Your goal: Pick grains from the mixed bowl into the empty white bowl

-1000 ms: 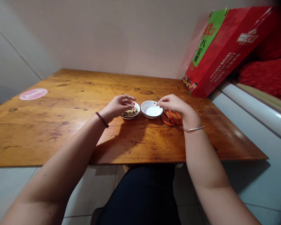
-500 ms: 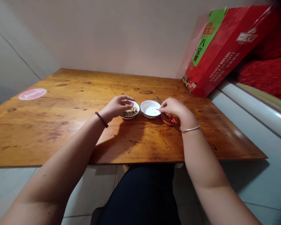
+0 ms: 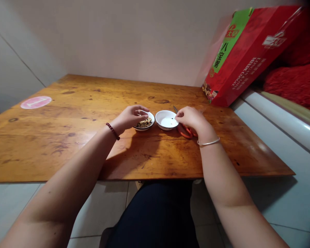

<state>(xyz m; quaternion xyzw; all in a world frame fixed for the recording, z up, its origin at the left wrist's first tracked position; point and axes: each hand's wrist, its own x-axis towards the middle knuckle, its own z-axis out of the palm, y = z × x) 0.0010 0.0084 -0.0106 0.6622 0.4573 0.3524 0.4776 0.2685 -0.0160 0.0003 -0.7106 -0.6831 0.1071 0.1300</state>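
Left hand (image 3: 133, 117): fingers parted over grain bowl (image 3: 144, 128);
Right hand (image 3: 189, 117): lower than a second ago; fingers pinched together beside white bowl (image 3: 165, 121), grip contents unclear;
Dark bean (image 3: 172, 118): now lower inside white bowl

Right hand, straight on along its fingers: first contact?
Likely the white bowl on the right: the right hand overlaps its rim in view, though height above it is unclear.

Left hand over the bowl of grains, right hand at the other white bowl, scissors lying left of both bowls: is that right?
Not the scissors: the head view shows them at the right, beside the other white bowl, partly hidden by the right hand. The rest stands: the left hand is over the bowl of grains.
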